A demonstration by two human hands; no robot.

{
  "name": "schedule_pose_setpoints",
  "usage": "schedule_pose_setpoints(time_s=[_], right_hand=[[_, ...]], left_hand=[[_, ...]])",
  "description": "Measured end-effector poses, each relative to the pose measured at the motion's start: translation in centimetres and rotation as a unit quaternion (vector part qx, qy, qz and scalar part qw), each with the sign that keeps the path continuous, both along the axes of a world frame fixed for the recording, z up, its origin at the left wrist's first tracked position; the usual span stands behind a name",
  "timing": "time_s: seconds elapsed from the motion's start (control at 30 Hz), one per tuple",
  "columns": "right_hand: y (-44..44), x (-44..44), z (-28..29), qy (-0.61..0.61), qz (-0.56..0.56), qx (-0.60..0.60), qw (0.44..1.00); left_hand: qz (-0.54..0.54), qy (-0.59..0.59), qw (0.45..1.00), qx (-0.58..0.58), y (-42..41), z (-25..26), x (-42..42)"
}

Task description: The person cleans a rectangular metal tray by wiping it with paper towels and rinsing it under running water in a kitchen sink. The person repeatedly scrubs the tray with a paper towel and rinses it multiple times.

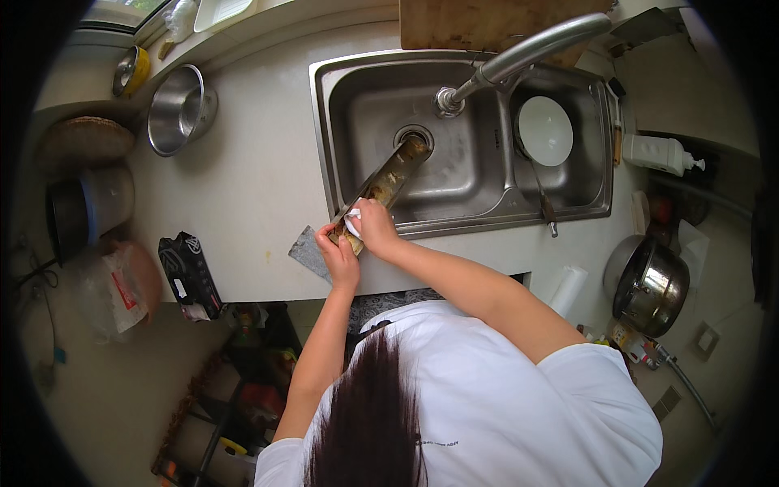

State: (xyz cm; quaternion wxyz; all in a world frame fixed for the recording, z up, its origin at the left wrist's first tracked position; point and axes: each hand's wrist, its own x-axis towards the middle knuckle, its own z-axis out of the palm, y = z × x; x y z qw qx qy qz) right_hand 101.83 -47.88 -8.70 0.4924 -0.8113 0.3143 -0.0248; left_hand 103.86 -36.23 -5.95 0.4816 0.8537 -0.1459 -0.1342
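A long, narrow metal trough (392, 176), stained brown and yellow inside, slants from the sink's front left edge down to the drain (414, 131). My left hand (338, 260) grips its near end, thumb inside and fingers along the outer wall. In my right hand (375, 228) is a crumpled white wipe (353, 220), pressed into the trough close to my left hand. A grey cloth (309, 249) lies on the counter just left of my left hand, partly covered by it. The trough's far end rests at or over the drain of the left basin (462, 170).
A curved faucet (535, 45) rises behind the two basins. The right basin holds a white bowl (546, 131) and a handled utensil (547, 210). On the counter (255, 182) stand a steel bowl (179, 111) and a black wipes pack (190, 274). A metal pot (654, 286) sits far right.
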Motion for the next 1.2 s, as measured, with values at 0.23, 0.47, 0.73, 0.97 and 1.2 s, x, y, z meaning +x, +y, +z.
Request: schedule_pose_setpoints(time_s=[0.23, 0.47, 0.73, 0.97, 1.2], right_hand=[[-1.8, 1.2, -2.0, 0.065, -0.024, -0.046, 0.997], [-4.3, 1.6, -4.8, 0.056, -0.061, -0.074, 0.994], [-1.7, -1.3, 3.2, 0.0, 0.148, 0.035, 0.988], [-0.4, -0.6, 3.1, -0.04, 0.122, 0.016, 0.992], [-1.8, 0.2, 2.1, -0.015, 0.072, -0.001, 0.997]], left_hand=[[-0.009, -0.009, 1.0, 0.004, 0.6, -0.8, 0.1], [-0.015, -0.008, 1.0, 0.026, 0.0, 0.3, 0.4], [0.001, -0.016, 1.0, 0.012, 0.3, -0.6, 0.0], [-0.008, 0.0, 1.0, -0.003, 0.3, -0.4, 0.3], [-0.017, -0.026, 1.0, -0.004, 0.6, -1.2, 0.2]])
